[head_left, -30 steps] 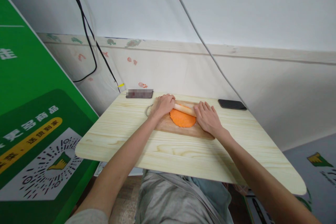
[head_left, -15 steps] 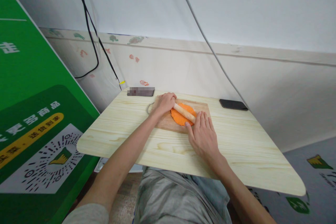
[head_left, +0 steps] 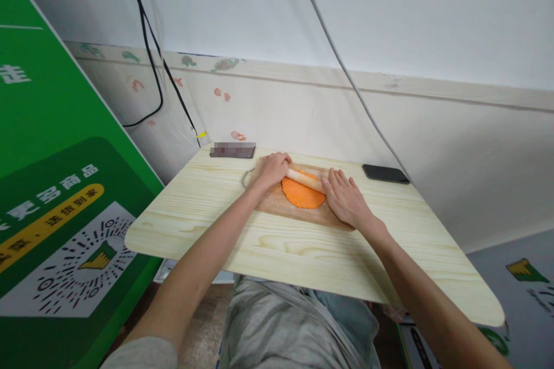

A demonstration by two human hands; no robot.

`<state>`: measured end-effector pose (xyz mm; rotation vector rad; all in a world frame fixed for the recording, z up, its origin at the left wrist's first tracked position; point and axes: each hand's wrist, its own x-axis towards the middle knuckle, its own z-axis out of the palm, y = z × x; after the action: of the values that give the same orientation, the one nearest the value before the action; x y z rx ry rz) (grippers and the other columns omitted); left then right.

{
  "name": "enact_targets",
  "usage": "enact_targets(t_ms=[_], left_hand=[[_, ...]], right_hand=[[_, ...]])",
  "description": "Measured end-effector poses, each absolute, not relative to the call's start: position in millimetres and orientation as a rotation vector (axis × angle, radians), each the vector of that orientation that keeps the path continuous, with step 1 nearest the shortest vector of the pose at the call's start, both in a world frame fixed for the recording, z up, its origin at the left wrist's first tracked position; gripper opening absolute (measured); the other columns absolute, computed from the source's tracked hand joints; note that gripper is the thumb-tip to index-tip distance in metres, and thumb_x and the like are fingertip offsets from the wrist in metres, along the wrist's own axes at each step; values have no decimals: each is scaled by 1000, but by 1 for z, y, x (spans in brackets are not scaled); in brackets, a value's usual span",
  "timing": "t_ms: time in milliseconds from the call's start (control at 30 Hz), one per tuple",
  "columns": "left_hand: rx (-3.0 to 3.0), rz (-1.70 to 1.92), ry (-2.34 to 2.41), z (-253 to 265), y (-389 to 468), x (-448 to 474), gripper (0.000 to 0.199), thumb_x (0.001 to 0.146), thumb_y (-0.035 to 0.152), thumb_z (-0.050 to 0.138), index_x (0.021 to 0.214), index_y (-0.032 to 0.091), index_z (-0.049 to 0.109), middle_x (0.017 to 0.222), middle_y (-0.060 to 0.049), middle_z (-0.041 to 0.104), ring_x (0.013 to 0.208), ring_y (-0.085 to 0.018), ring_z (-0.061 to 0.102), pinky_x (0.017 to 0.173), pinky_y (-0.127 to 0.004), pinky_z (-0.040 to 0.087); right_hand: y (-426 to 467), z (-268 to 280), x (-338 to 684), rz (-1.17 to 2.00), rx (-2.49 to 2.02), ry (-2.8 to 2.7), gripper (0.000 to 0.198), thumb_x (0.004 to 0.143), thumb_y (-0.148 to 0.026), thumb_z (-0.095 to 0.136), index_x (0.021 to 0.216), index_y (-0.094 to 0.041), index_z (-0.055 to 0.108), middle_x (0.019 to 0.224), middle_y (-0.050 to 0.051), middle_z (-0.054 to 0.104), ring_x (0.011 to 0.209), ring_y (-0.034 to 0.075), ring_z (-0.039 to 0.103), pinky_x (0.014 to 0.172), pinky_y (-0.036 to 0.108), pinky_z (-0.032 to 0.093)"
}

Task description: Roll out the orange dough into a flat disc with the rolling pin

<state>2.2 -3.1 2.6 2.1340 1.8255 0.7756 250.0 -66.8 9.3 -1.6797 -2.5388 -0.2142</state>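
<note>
Orange dough (head_left: pixel 303 196) under rolling pin (head_left: pixel 304 179), both hands pressing.

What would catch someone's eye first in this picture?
The bright orange dough on the wooden cutting board mid-table stands out. The left hand and right hand press a rolling pin across its far edge. A big green poster fills the left side.

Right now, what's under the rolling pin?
The flat orange dough lies under the rolling pin, on the wooden board. The pin's ends are covered by the left hand and right hand.
</note>
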Motion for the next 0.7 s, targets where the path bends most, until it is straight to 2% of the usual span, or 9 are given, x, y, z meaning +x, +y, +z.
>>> enact_targets(t_ms=[100, 167, 267, 433, 700], left_hand=[[2124, 794, 1813, 5, -6, 2, 46, 98, 12, 40, 117, 22, 80, 128, -5, 80, 124, -22, 70, 116, -34, 49], [2103, 796, 1813, 7, -8, 3, 45, 98, 13, 40, 116, 23, 80, 128, -5, 80, 123, -22, 70, 115, -34, 49], [2067, 811, 1815, 10, -10, 3, 46, 97, 12, 41, 117, 22, 81, 128, -5, 80, 123, -23, 70, 115, -35, 49], [2037, 850, 1793, 11, -11, 4, 46, 96, 11, 42, 117, 22, 82, 127, -5, 81, 123, -23, 70, 116, -37, 49], [2010, 894, 1768, 5, -6, 2, 44, 96, 9, 44, 115, 21, 82, 126, -6, 81, 121, -22, 72, 114, -32, 49]], right_hand=[[-94, 3, 243, -250, -1564, -2554, 73, 115, -39, 5, 165, -2, 42, 167, 27, 49, 160, 33, 40, 129, 58, 31], [-113, -4, 235, -303, -1568, -2500, 75, 115, -42, 11, 166, 7, 35, 168, 31, 45, 162, 36, 37, 131, 57, 29], [-136, -12, 222, -380, -1567, -2407, 80, 114, -47, 20, 167, 11, 29, 170, 33, 40, 162, 40, 36, 133, 57, 27], [-158, -15, 206, -395, -1523, -2357, 79, 114, -48, 26, 168, 10, 29, 168, 34, 41, 160, 41, 40, 131, 58, 31], [-189, -19, 188, -312, -1427, -2364, 85, 113, -53, 37, 169, 10, 26, 173, 33, 33, 166, 40, 29, 134, 57, 27]])
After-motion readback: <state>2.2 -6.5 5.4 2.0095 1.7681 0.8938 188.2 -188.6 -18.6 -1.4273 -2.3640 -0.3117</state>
